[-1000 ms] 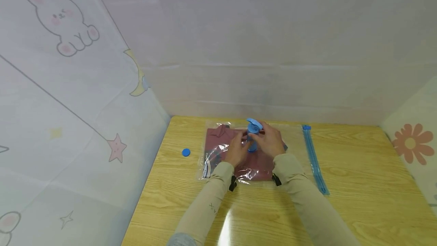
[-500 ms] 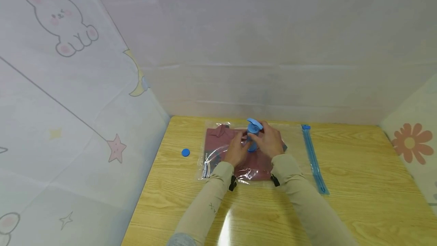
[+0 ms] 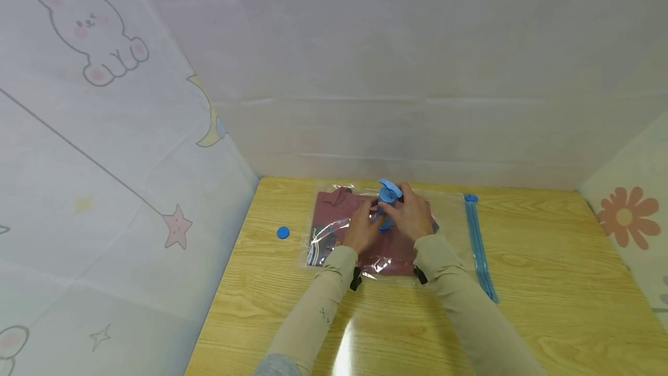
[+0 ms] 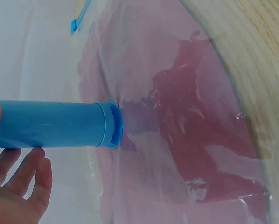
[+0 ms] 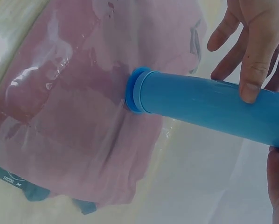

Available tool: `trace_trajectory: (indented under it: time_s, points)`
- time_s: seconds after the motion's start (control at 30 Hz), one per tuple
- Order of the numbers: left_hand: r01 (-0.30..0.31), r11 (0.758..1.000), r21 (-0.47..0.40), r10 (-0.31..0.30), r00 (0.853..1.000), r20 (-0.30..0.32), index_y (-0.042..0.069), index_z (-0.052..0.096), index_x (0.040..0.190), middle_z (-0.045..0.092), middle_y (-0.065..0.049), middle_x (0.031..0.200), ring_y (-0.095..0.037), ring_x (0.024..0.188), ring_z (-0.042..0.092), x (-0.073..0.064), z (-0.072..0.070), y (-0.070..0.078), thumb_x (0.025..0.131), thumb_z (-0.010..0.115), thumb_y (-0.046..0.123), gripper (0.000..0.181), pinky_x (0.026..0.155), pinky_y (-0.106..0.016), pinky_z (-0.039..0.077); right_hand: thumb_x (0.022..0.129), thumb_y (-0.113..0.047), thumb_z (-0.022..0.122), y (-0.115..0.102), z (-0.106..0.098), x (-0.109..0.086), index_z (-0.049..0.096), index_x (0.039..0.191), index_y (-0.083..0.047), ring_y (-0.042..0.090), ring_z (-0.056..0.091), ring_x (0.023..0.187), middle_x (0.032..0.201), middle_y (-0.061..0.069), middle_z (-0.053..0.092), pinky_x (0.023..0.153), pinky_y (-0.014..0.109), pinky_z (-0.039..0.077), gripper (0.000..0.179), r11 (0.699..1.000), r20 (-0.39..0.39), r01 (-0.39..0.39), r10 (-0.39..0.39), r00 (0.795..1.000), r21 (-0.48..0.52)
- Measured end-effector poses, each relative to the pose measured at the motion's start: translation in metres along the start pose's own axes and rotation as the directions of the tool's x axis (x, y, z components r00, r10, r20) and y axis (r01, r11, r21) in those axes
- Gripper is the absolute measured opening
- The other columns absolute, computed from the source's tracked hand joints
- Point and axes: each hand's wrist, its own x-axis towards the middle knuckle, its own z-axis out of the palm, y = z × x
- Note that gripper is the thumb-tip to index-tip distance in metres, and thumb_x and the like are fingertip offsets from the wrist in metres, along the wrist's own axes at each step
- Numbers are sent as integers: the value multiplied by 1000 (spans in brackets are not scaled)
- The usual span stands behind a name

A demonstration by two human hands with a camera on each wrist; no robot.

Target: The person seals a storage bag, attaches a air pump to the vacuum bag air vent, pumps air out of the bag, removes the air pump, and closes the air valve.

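Blue plastic, in the form of a cylindrical hand pump point(image 3: 388, 205), is seen in the head view standing upright on a clear plastic vacuum bag point(image 3: 449, 219) that contains a folded maroon garment point(image 3: 339, 213). The pump is grasped by both hands, the left hand point(image 3: 361, 230) low on its barrel and the right hand point(image 3: 414, 216) beside the top. Compared with the pictures of a second earlier, little has altered: the grip is unchanged, while the bag's blue zip strip point(image 3: 480, 248) and the bag edge are seen slightly shifted, and the film looks drawn tighter over the cloth. It may be judged that air is being drawn out. A small round blue cap point(image 3: 283, 232) lies apart on the wooden worktop point(image 3: 548, 283).

In the left wrist view the pump point(image 4: 51, 124) is seen with its collar pressed against the bag point(image 4: 130, 186), the film creased over the garment point(image 4: 195, 126); the fingers point(image 4: 23, 186) are curled under the barrel.

In the right wrist view the barrel point(image 5: 214, 105) is held by fingers point(image 5: 254, 70) of the opposite hand, its mouth seated on the garment-filled bag point(image 5: 83, 121).
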Motion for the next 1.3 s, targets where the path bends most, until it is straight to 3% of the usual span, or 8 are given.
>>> trace_trajectory:
  time_s: [0.5, 0.83, 1.03, 1.3]
  points:
    - [7, 999, 36, -7, 1000, -8, 16, 46, 138, 57, -4, 138, -22, 120, 60, 0, 1, 1, 92, 65, 27, 51, 101, -37, 48, 85, -31, 75, 1, 2, -5, 53, 124, -7, 36, 69, 87, 103, 22, 71, 73, 49, 55, 50, 999, 7, 38, -38, 999, -28]
    - [23, 999, 28, -22, 999, -48, 16, 47, 137, 60, -4, 133, -21, 120, 60, 0, 3, 4, 91, 67, 32, 53, 100, -38, 50, 84, -37, 75, 2, 3, -6, 54, 123, -8, 35, 69, 90, 102, 21, 71, 75, 48, 55, 53, 999, -1, 39, -39, 999, -33]
    - [-7, 1000, -6, 7, 996, -86, 15, 45, 140, 59, -6, 134, -22, 121, 59, 0, 2, 8, 90, 67, 27, 55, 102, -38, 48, 85, -34, 74, 1, 2, -6, 53, 124, -9, 36, 68, 93, 106, 21, 71, 77, 49, 55, 51, 1000, 16, 25, -25, 1000, -10]
    - [-1, 1000, -9, 0, 992, -124, 12, 46, 138, 62, -8, 129, -21, 117, 61, 1, 4, 16, 89, 68, 22, 54, 100, -37, 49, 85, -36, 74, 3, 2, -5, 53, 122, -9, 35, 68, 94, 105, 20, 71, 78, 49, 54, 51, 999, 25, 25, -24, 999, -34]
